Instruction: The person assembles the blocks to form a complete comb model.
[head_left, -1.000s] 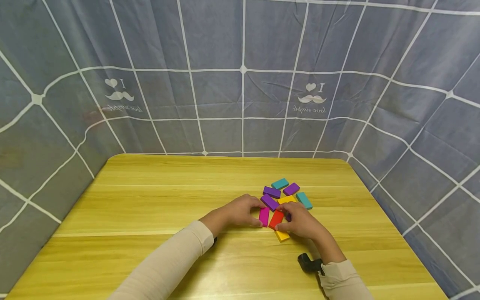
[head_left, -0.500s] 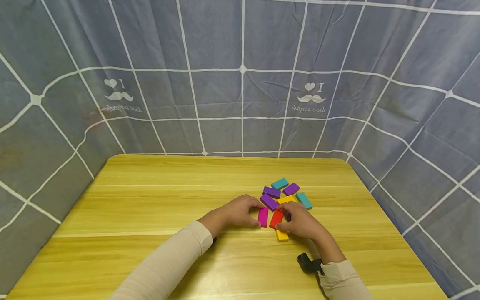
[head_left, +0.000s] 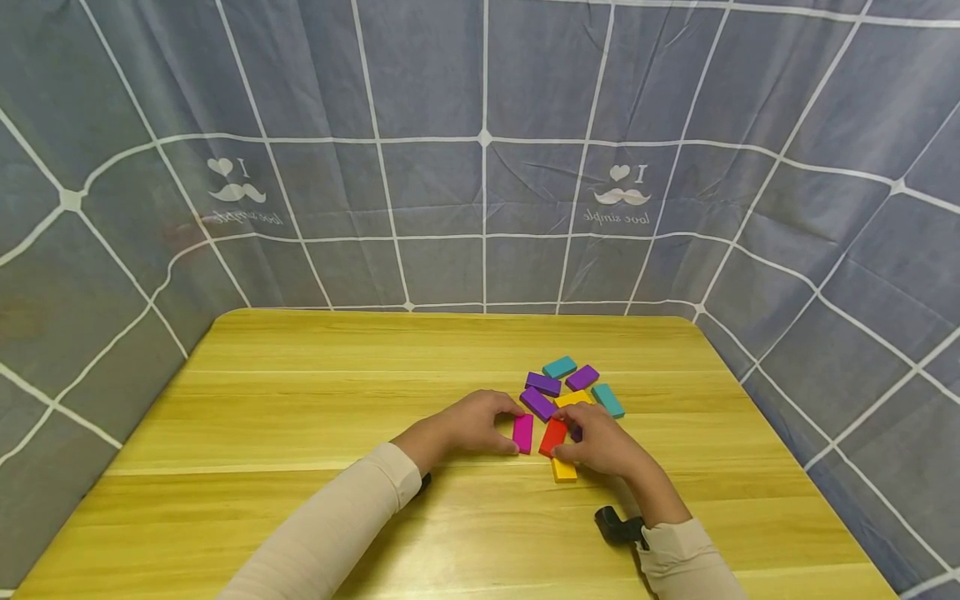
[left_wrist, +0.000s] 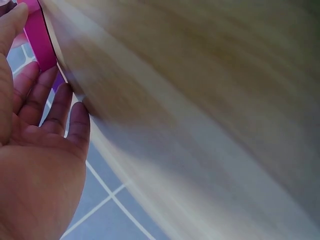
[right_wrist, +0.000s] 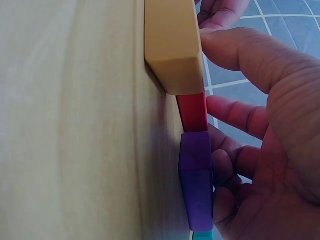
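My left hand [head_left: 480,423] holds a flat magenta block [head_left: 522,434] lengthwise, thumb at its near end and fingertips at its far end. The same magenta block [left_wrist: 40,40] shows between thumb and fingers in the left wrist view. Just right of it, my right hand [head_left: 597,440] grips a red block [head_left: 553,437] by its two ends. A yellow block [head_left: 564,471] lies against the red one's near end, close to the right thumb. Beneath the right hand, a purple block [right_wrist: 196,185] is partly hidden in the head view.
Behind the hands lie two purple blocks [head_left: 543,384] [head_left: 538,404], another purple block [head_left: 582,378], two teal blocks [head_left: 559,367] [head_left: 607,401] and a yellow block [head_left: 573,399]. The wooden table [head_left: 300,383] meets a grey gridded curtain [head_left: 435,183]. A black device [head_left: 619,527] sits at the right wrist.
The left hand has drawn the magenta block slightly left, widening its gap from the red one. The near yellow block has turned a little. The right hand has hardly moved.
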